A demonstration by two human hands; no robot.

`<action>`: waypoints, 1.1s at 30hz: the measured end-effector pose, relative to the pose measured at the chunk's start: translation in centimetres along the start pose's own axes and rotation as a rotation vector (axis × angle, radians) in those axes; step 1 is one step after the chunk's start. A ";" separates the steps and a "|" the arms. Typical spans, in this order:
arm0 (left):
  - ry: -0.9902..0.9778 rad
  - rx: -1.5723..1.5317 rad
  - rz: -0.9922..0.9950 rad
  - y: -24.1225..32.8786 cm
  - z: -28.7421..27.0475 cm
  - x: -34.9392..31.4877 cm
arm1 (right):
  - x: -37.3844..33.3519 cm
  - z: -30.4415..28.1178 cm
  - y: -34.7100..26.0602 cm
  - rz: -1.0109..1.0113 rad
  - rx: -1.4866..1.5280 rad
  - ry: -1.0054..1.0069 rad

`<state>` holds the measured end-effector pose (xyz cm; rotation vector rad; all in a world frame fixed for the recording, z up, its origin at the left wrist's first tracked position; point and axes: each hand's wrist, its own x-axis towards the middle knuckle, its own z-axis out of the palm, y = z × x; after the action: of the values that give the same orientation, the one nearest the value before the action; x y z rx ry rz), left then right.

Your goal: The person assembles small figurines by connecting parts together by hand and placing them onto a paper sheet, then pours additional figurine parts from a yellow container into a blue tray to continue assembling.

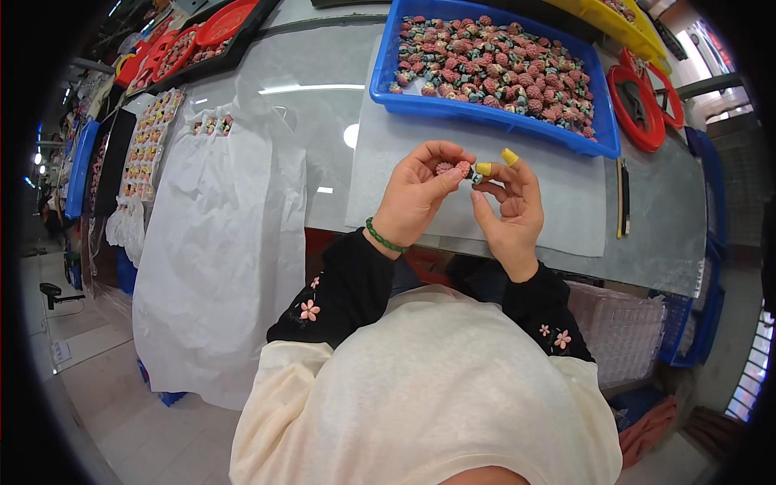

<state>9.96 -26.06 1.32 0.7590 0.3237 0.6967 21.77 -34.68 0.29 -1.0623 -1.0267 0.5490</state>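
My left hand (414,192), with a green beaded bracelet on its wrist, pinches a small figurine (464,168) with a bumpy pink top and a green-and-white end. A second pink bumpy piece (443,168) shows between its fingers; whether it is separate I cannot tell. My right hand (513,212) wears yellow finger covers on two fingertips. One covered fingertip and the thumb close around the figurine's green end, while another covered finger points up and away. Both hands are over a pale sheet (558,210) on the table, in front of a blue tray (493,119) heaped with similar figurines.
White sheeting (206,267) drapes the left side, beside a tray of small figurines in rows (152,141). Red trays (226,23) stand far left; a red round tray (635,109) and thin dark tools (623,198) lie right. Clear plastic trays (618,331) sit below the table.
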 end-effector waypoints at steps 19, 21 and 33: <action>0.162 0.405 0.105 1.0 0.1 -0.6 | 3.2 1.6 -1.4 0.330 -0.043 -0.053; 0.181 0.530 0.133 1.3 0.0 -0.8 | 3.3 2.0 -1.0 0.335 -0.069 -0.039; 0.500 1.315 0.912 25.1 -1.2 -5.3 | 6.1 11.4 -0.7 0.124 0.005 -0.536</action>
<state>-6.06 -16.03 18.77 2.0482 0.9548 1.5665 14.31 -25.09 4.80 -0.9998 -1.4275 0.9691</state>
